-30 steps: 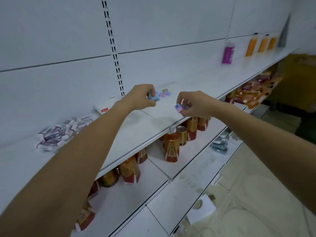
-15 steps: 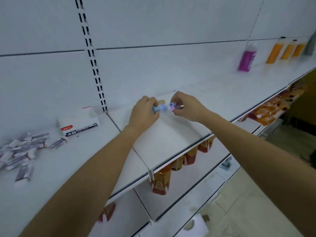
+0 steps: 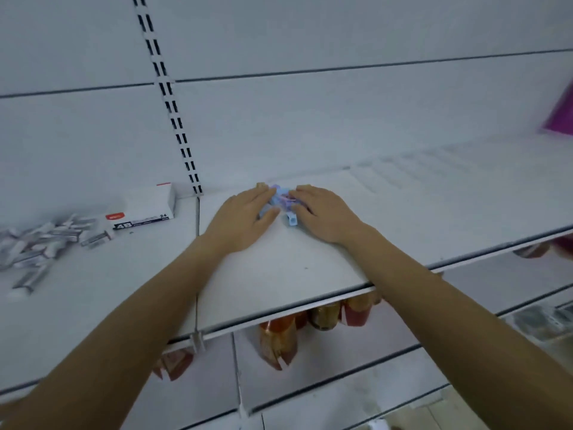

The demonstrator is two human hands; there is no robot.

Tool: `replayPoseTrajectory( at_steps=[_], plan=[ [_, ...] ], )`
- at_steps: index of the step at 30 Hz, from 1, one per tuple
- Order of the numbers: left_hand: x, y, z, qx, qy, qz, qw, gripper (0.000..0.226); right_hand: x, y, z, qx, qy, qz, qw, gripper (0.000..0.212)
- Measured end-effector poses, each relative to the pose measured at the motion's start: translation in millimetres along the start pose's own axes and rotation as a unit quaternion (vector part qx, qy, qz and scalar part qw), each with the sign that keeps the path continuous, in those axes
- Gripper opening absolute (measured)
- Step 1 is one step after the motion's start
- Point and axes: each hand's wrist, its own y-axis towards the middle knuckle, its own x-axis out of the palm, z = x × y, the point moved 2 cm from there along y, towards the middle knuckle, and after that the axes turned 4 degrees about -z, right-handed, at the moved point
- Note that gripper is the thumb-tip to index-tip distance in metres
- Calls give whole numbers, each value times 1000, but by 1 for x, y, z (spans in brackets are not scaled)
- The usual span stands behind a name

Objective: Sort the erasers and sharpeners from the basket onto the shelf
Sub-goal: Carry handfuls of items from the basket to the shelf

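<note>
Corralling the sharpeners [image 3: 281, 198] into 1 tight cluster looks to be the purpose here: the left hand [image 3: 245, 215] and the right hand [image 3: 322, 212] lie palm-down on the white shelf [image 3: 279, 268], 1 on each side of the little heap, fingers nearly straight and angled inward so they touch and push the pieces together. Neither hand grasps anything; both are flat and relaxed, acting as 2 walls. Placing the heap near the back of the panel, just right of the slotted upright, probably keeps it well apart from the erasers [image 3: 40, 240], which lie scattered on the neighbouring panel to the left beside a white box [image 3: 142, 209] marked 4B and 24. That split suggests the sorting is well under way, though the basket is out of view, so what remains cannot be told. The sharpeners are small plastic blocks in pale blue, lilac and pink, jumbled at different angles; 1 blue sharpener [image 3: 291, 219] sits at the near edge of the group, touching the right hand, with a dark hole visible in its face. Exact count is too blurred to give.
</note>
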Motion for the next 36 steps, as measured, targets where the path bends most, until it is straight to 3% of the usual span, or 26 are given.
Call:
replayPoseTrajectory(
  at_steps=[4,8,13,17,26,36],
  plan=[
    [-7,-4,7,-21,-5,32,999,66,0,6,8,33,-19,-14,999,53],
    [-15,-13,14,-52,2,76,996,61,-4,0,8,21,16,10,1000,48],
    [-30,-22,21,-96,37,111,988,59,-14,-13,-14,-89,64,92,990,61],
    [-80,-37,9,-110,108,136,979,48,-14,-8,-54,-207,4,75,975,53],
    [-225,-180,-55,-236,231,208,921,31,25,-15,-241,-434,24,38,900,39],
    [-342,-403,-100,-346,292,181,873,29,83,-38,-463,-454,90,-22,886,47]
  ],
)
